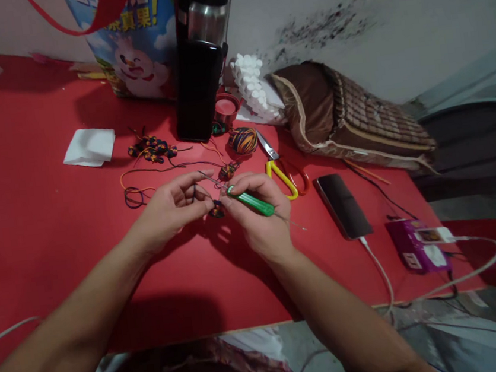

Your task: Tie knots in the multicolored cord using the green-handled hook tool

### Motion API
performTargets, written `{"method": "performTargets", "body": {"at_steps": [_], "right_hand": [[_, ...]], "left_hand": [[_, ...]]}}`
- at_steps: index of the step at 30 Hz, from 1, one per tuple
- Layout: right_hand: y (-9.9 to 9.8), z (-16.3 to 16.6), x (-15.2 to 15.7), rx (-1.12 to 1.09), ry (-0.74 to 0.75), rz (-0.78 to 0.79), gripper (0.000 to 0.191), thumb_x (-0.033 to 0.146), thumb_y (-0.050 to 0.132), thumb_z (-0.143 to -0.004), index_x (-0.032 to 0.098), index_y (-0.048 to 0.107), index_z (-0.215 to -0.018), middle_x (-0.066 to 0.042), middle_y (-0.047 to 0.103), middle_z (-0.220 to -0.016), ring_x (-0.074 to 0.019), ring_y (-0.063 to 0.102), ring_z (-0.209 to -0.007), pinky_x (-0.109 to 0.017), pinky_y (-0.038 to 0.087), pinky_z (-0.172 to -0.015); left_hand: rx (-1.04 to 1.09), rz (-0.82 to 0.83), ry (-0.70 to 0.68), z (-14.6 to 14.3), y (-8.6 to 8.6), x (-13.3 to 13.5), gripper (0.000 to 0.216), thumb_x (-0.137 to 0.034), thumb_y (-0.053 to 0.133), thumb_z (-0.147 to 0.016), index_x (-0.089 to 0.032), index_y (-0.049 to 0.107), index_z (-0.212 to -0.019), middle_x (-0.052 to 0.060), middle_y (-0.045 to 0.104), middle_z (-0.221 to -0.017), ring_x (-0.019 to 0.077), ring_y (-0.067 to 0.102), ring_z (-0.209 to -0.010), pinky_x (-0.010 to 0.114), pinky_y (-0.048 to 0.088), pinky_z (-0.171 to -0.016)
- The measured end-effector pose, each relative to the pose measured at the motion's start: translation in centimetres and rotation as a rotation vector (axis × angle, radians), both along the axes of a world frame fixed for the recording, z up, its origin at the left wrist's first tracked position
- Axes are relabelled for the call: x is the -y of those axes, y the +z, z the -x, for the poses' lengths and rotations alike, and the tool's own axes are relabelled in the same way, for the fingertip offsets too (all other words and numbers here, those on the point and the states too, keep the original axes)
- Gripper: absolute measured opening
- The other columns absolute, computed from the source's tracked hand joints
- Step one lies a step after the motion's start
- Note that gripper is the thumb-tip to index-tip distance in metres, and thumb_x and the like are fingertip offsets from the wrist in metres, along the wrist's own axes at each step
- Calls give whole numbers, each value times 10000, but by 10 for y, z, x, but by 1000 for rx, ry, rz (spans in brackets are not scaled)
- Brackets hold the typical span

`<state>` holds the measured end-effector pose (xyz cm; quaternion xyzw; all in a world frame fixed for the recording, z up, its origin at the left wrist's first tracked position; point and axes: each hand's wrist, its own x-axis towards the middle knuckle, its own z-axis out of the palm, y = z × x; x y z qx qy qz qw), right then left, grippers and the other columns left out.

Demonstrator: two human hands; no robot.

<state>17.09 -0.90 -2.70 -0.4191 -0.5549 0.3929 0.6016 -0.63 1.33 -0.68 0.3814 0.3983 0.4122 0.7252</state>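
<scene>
My right hand is closed around the green handle of a crochet hook, whose thin metal shaft points toward my left fingers. A thin metal tip sticks out behind this hand; what it belongs to is hidden. Between finger and thumb, my left hand pinches the edge of a small dark multicoloured crochet piece, and a dark strand loops over its fingers. Both hands meet at this piece, partly covering it. Just beyond them lie a tiny yarn bundle and a multicoloured yarn ball.
Scissors with yellow and red handles lie right of my hands, near a charging phone. Crocheted pieces and folded white paper are at left. A dark upright phone, bag and brown cushion stand behind.
</scene>
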Motion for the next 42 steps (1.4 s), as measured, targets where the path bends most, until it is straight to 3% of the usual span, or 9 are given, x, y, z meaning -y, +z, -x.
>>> {"method": "performTargets", "body": {"at_steps": [5,12,19,23,27,31,36,39,42], "right_hand": [[-2,-5,-3,-153,96,93,218,302,890,-817,267,696,-909,6,685,-950,-164,692,-852,-341,615,-796],[-10,6,1,-170,161,151,202,298,899,-839,275,717,-925,17,690,-941,-137,682,-820,-303,609,-775],[-11,5,0,-246,181,175,232,299,932,-818,284,724,-918,22,689,-937,-141,703,-835,-312,631,-793],[-11,5,3,-225,233,179,197,245,918,-839,280,742,-919,21,704,-952,-135,706,-852,-304,622,-806],[-12,8,6,-200,256,151,185,215,905,-847,276,744,-914,12,720,-952,-143,704,-879,-311,620,-825],[-7,7,4,-248,201,211,218,279,937,-808,275,737,-895,15,711,-941,-141,698,-856,-303,625,-816],[1,4,-1,-363,154,233,252,255,978,-740,276,753,-851,39,704,-898,-114,701,-828,-248,611,-793],[2,4,-1,-392,178,227,240,232,976,-744,280,766,-849,44,714,-902,-104,710,-831,-238,610,-813],[-1,6,1,-390,217,252,230,238,967,-766,285,766,-869,53,717,-885,-96,710,-817,-229,603,-802]], "left_hand": [[158,115,44,3,2,-3,409,-141,850,-744,-121,817,-1151,16,699,-787,48,446,-504,197,340,-462],[412,205,148,0,8,-3,409,-8,731,-672,-88,843,-1058,107,775,-995,7,371,-507,135,314,-427],[466,280,187,-3,9,1,226,-19,659,-805,-112,822,-930,168,803,-1209,-10,256,-465,130,271,-394],[412,286,198,-5,2,-2,104,-112,795,-830,-135,827,-926,97,807,-973,-11,286,-447,129,232,-381],[342,293,161,-6,-6,-3,116,-193,873,-786,-92,815,-780,-22,566,-551,-8,234,-405,138,179,-380],[262,177,143,-5,-7,1,215,-340,865,-855,-128,855,-882,-65,455,-476,12,224,-393,164,187,-400],[246,148,129,-3,-2,3,234,-341,762,-967,-174,864,-1098,-35,629,-659,-1,263,-365,165,178,-353],[349,230,125,-4,0,0,278,-284,612,-1066,-139,849,-1069,38,771,-874,-21,322,-354,134,222,-334],[454,360,156,-5,3,-2,352,-185,501,-1099,-104,827,-994,79,810,-925,-26,307,-332,110,243,-321]]}}
